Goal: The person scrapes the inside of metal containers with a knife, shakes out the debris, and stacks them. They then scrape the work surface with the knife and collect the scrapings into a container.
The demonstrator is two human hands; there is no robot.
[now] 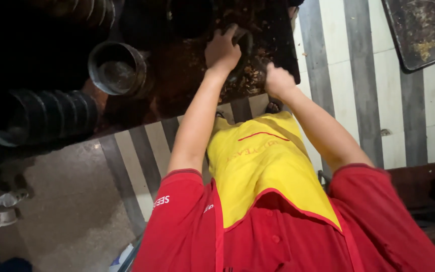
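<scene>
We count two bare hands at work, both reaching down from red short sleeves over a yellow apron [263,166]. Our left hand [222,50] rests on a dark round pot [245,48], its fingers [230,31] curled over the rim and clamped on it. Our right hand [278,80] is balled with its fingers together just beside that pot; whether it grips something we cannot tell, since the knuckles hide the palm.

The pot sits on a dark rectangular tray [278,40] that lies on the floor, near the tray's lower edge. It looks black and grimy, largely covered by our left hand, and brownish crumbs of residue lie scattered on the tray about it.

We count one more dark tray [424,30] at the upper right, well apart, with a yellowish smear of scraps on it. To the left stands one open metal pot [119,68] with a shiny base, and below it one row of nested dark pots [46,116] lying on their side; how many are in the row we cannot tell. A second stack shows dimly at the top edge. The floor [343,100] is tiled in grey and white stripes, and two pale sandals [1,206] lie at the far left.
</scene>
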